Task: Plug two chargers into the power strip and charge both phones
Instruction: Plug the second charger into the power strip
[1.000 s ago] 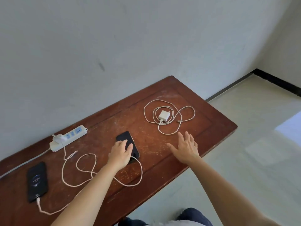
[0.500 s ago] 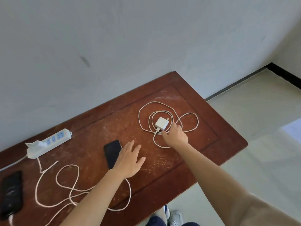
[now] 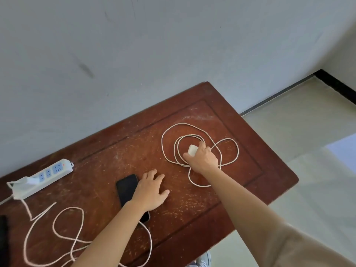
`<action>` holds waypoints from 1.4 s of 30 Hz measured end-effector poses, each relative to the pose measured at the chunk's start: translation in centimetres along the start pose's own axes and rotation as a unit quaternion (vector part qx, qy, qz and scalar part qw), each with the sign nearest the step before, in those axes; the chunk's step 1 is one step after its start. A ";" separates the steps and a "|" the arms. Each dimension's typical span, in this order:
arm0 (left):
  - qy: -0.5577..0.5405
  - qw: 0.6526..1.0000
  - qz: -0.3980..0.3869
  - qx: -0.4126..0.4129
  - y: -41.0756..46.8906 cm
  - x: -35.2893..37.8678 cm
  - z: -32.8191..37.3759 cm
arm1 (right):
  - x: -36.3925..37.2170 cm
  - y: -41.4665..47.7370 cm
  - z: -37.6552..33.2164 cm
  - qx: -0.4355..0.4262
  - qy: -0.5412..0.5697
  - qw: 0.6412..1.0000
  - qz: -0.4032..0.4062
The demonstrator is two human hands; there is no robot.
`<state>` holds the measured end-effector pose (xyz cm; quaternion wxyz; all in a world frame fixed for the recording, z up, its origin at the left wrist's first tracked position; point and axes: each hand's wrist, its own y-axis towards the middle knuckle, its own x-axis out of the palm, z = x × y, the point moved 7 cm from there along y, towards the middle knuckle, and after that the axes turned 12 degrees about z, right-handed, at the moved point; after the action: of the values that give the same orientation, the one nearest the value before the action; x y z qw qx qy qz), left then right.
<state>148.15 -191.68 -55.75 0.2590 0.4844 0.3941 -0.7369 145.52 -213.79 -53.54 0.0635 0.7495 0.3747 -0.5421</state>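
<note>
Far to the left of the right grip (image 3: 200, 157), closed on the white charger (image 3: 192, 149), lies the power strip (image 3: 41, 179) lengthwise along the counter (image 3: 250, 151); left grip (image 3: 151, 189) flat, empty, nearer.

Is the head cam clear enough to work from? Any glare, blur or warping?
Head view: even daylight, soft shadows, no glare on the table; a bright patch on the floor at right. Wide-angle bends the wall edges. Right hand on the charger is sharp; second phone is cropped at left.

Both forearms were bare; the right arm wore a tan short sleeve (image 3: 300, 251), and a light-coloured shoe (image 3: 204, 260) showed below.
</note>
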 end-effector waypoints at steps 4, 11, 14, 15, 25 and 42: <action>-0.083 0.993 0.065 -0.050 -1.5 -3.2 -0.5 | -3.4 -1.9 0.5 0.037 0.177 0.983 0.013; -0.049 0.969 0.194 -0.143 -9.6 -8.7 -3.3 | -5.3 -7.2 -2.3 0.118 0.513 0.848 -0.059; -0.021 0.966 0.188 -0.174 -13.8 -9.4 -6.0 | -4.2 -9.8 -5.3 0.089 0.521 0.844 -0.091; -0.012 0.965 0.185 -0.186 -15.1 -9.5 -7.1 | -3.8 -10.8 -6.2 0.077 0.515 0.848 -0.096; -0.003 0.941 0.210 -0.265 -19.4 -10.9 -19.4 | 1.4 -16.4 -16.3 -0.056 0.448 0.882 -0.135; -0.012 0.949 0.158 -0.273 -12.7 -7.9 -39.1 | 12.4 -17.6 -33.5 -0.240 0.203 0.946 -0.080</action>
<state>161.54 -152.09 -52.90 0.4989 0.4422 0.4953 -0.5570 161.68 -178.39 -45.15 0.1206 0.7735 0.5577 -0.2761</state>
